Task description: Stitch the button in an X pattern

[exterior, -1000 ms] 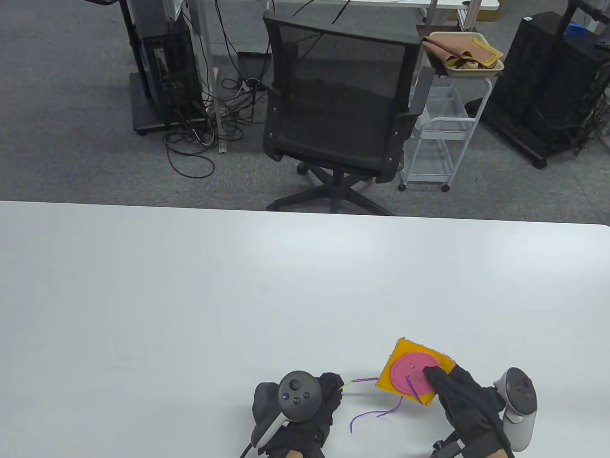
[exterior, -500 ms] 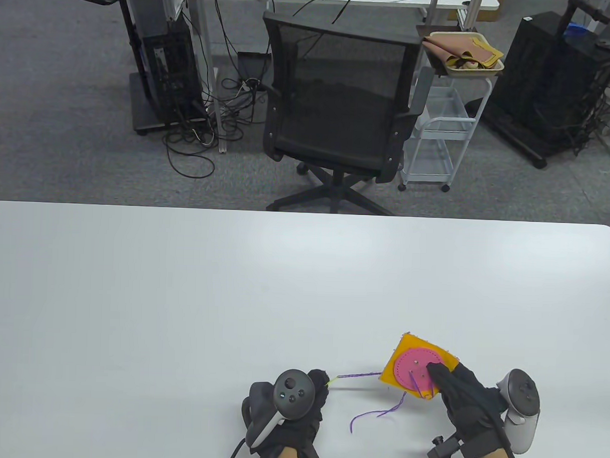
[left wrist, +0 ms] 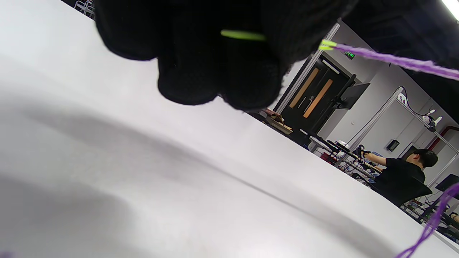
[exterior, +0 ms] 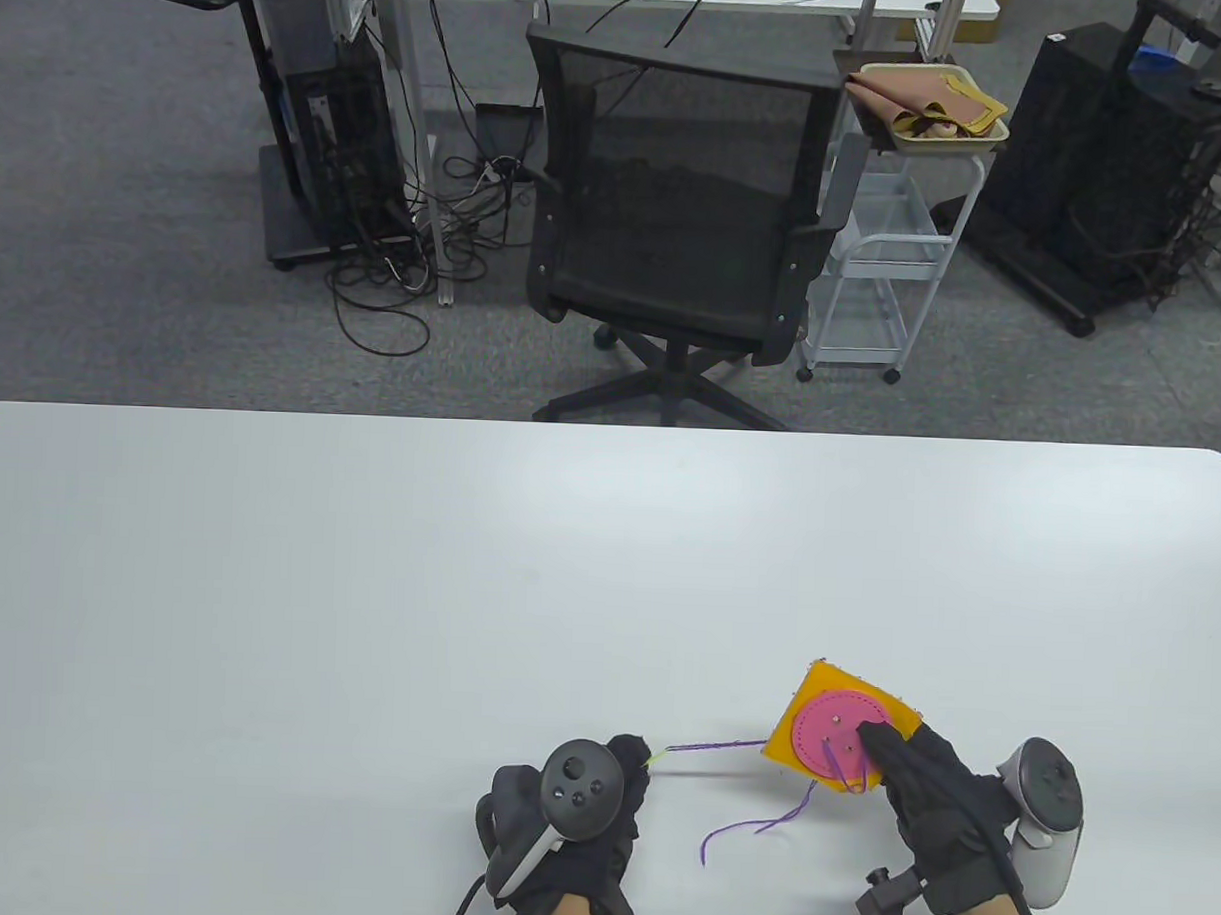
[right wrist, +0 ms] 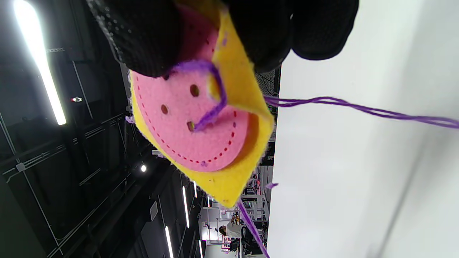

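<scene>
A yellow felt square (exterior: 799, 719) carries a pink felt button (exterior: 827, 735) with several holes. My right hand (exterior: 919, 778) pinches the square at its near right edge, thumb on the button, and holds it tilted off the table. In the right wrist view the pink button (right wrist: 186, 118) has purple thread (right wrist: 211, 107) coming out of one hole and round the square's edge. My left hand (exterior: 625, 768) pinches a yellow-green needle (exterior: 655, 755). Purple thread (exterior: 715, 748) runs taut from the needle to the felt. A loose thread tail (exterior: 753, 828) lies on the table.
The white table (exterior: 366, 589) stretches wide to the left and far side of both hands. Beyond its far edge stand a black office chair (exterior: 679, 210) and a white cart (exterior: 877, 277). A person (left wrist: 401, 175) sits far off in the left wrist view.
My left hand has drawn the needle to the left and nearer, pulling the thread taut. The right hand has shifted the felt slightly right and tilted it.
</scene>
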{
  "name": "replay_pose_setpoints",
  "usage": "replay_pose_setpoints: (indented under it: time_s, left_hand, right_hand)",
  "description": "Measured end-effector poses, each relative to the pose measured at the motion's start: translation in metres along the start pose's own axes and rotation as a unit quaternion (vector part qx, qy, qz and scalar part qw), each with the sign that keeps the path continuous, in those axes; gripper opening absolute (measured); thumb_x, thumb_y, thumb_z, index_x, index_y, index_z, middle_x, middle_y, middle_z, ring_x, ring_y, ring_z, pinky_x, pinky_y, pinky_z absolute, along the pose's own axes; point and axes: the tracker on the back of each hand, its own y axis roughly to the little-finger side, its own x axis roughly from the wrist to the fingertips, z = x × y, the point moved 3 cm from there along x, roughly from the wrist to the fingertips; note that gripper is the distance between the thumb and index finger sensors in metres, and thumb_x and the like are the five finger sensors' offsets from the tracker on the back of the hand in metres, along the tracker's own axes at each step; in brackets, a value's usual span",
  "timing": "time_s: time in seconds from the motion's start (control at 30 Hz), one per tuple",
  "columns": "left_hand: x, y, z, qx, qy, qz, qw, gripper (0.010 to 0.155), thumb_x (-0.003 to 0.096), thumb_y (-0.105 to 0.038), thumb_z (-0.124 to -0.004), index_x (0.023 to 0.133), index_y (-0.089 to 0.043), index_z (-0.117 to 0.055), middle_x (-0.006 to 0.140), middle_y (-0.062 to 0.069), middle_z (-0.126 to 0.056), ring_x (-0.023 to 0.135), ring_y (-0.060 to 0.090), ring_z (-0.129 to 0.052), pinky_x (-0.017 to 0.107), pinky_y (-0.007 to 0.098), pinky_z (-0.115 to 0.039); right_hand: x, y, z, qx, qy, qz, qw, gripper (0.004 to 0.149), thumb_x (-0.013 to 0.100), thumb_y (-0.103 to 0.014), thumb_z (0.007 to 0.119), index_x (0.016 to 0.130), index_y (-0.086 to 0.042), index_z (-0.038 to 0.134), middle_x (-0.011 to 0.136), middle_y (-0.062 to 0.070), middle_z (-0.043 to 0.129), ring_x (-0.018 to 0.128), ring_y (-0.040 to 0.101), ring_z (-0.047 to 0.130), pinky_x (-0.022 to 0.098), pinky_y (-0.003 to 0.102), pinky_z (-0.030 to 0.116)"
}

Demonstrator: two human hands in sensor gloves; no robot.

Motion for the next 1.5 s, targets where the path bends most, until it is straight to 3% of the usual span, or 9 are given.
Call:
replay_pose_setpoints:
  time_s: [0.63, 1.0, 1.2, 1.5]
  left_hand:
    - [-0.002, 0.022, 0.008, 0.001, -0.028, 0.042, 0.999, 0.038, 0.0500, -0.030, -0.076, 0.087, -0.021, -0.080, 0.070, 0.000, -0.101, 0.066, 0.029, -0.100, 0.055, 0.054, -0.077]
    - [-0.003, 0.031, 0.011, -0.008, -0.060, 0.068, 0.996, 0.039, 0.0500, -0.028, -0.074, 0.087, -0.015, -0.077, 0.066, 0.001, -0.103, 0.052, 0.025, -0.106, 0.043, 0.051, -0.084]
    - [-0.003, 0.021, 0.013, 0.025, -0.071, 0.046, 0.996, 0.058, 0.0509, -0.024, -0.072, 0.106, -0.026, -0.056, 0.065, 0.002, -0.104, 0.048, 0.025, -0.107, 0.040, 0.050, -0.086]
    - [-0.002, 0.012, 0.010, 0.056, -0.069, 0.032, 0.996, 0.060, 0.0509, -0.023, -0.071, 0.108, -0.029, -0.051, 0.064, 0.002, -0.105, 0.047, 0.025, -0.109, 0.040, 0.050, -0.087]
  right_hand:
    - [-0.001, -0.004, -0.009, 0.041, 0.007, 0.004, 0.999, 0.040, 0.053, -0.044, 0.071, 0.089, -0.027, 0.075, 0.093, 0.006, 0.068, 0.067, 0.017, 0.075, 0.073, 0.051, 0.058]
    - [-0.001, -0.006, -0.014, 0.062, 0.006, -0.001, 0.998, 0.040, 0.054, -0.043, 0.070, 0.089, -0.026, 0.074, 0.095, 0.007, 0.066, 0.070, 0.019, 0.074, 0.075, 0.052, 0.056]
    - [-0.001, -0.008, -0.008, 0.071, -0.009, -0.012, 0.997, 0.039, 0.054, -0.042, 0.069, 0.090, -0.026, 0.073, 0.097, 0.008, 0.070, 0.081, 0.024, 0.078, 0.075, 0.054, 0.057]
    - [0.000, -0.008, -0.007, 0.079, -0.022, -0.020, 0.996, 0.039, 0.054, -0.042, 0.069, 0.089, -0.026, 0.073, 0.093, 0.008, 0.077, 0.082, 0.024, 0.082, 0.073, 0.055, 0.060]
